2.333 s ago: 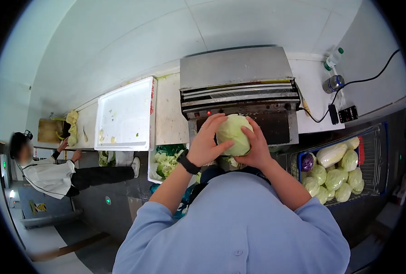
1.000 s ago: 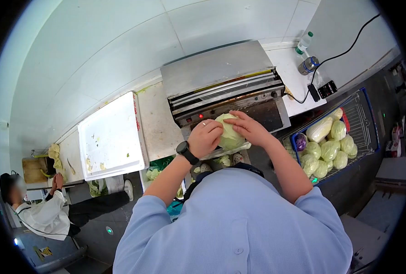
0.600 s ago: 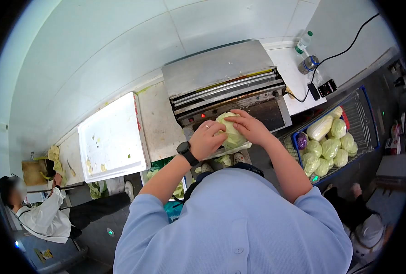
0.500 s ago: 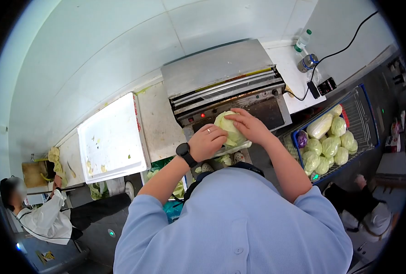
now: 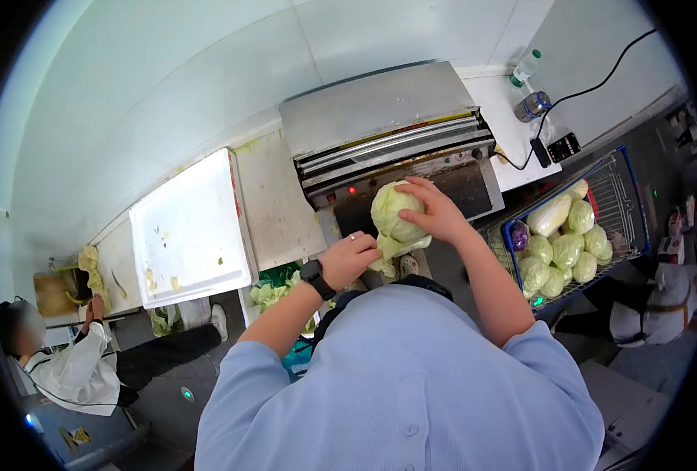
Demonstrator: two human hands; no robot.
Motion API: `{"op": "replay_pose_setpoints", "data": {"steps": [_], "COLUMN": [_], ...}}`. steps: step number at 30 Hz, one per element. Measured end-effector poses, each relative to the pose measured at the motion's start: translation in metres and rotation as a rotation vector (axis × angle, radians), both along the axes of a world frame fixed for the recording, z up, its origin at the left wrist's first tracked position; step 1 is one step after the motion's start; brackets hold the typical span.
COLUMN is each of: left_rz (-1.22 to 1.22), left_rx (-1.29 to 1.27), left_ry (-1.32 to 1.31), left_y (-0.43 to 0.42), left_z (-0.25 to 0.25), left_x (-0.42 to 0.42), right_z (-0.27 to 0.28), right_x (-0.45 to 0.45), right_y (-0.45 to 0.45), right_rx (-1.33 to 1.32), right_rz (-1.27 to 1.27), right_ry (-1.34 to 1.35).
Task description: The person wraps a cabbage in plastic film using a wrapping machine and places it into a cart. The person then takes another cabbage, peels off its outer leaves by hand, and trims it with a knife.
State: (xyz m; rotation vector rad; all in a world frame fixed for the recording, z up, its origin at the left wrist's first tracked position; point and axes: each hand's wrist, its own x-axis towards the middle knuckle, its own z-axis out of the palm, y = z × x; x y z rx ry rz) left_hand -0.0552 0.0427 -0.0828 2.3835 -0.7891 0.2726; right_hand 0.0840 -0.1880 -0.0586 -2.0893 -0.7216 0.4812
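Observation:
A pale green cabbage (image 5: 395,210) is held in front of the wrapping machine (image 5: 387,118), over its near edge. My right hand (image 5: 434,210) grips the cabbage from the right, thumb across its front and fingers over the top. Lower left of it, my left hand (image 5: 351,259) pinches a loose cabbage leaf (image 5: 386,250) that hangs away from the head. A watch and a ring are on that hand's side. Below, a container of loose leaves (image 5: 274,292) is partly hidden by my left arm.
A white tray (image 5: 191,231) with leaf scraps lies at left. At right, a shopping cart (image 5: 635,200) holds several wrapped cabbages (image 5: 569,250). A bottle (image 5: 525,67), a metal cup (image 5: 532,106), a phone (image 5: 563,147) and a cable share the right counter. Another person (image 5: 74,361) stands at far left.
My left hand has moved down and left off the cabbage, pulling a leaf outward. My right hand has shifted to the cabbage's right side, and more of the head shows.

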Motion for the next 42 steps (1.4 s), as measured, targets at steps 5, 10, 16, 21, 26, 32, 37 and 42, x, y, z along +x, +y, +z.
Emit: {"op": "replay_pose_setpoints", "data": {"steps": [5,10,16,21,26,32,37,42], "left_rz": [0.096,0.582,0.962,0.691,0.309,0.056,0.012,0.056], "left_rx": [-0.025,-0.085,0.518,-0.057,-0.011,0.116,0.127,0.202], "left_ry": [0.162,0.316,1.061,0.337,-0.106,-0.233,-0.211,-0.147], "left_y": [0.019,0.074,0.118,0.06,-0.018,-0.013,-0.013,-0.013], "left_z": [-0.022,-0.039,-0.049,-0.003,0.036,0.008,0.022,0.015], "left_x": [-0.042,-0.117,-0.209,-0.112,0.009,0.035,0.038,0.032], "right_z": [-0.012,-0.03,-0.035,-0.022,-0.021,-0.024,-0.027,-0.02], "right_x": [0.008,0.014,0.011,0.009,0.005,0.006,0.002,-0.004], "right_y": [-0.003,-0.008,-0.004,0.005,0.01,0.007,0.008,0.013], "right_rx": [0.129,0.192,0.177,0.124,0.047,0.047,0.044,-0.002], "right_rz": [-0.069,-0.133,-0.11,-0.1,-0.13,-0.221,-0.243,-0.214], "right_ry": [0.099,0.168,0.064,0.012,-0.071,-0.035,-0.046,-0.131]}}
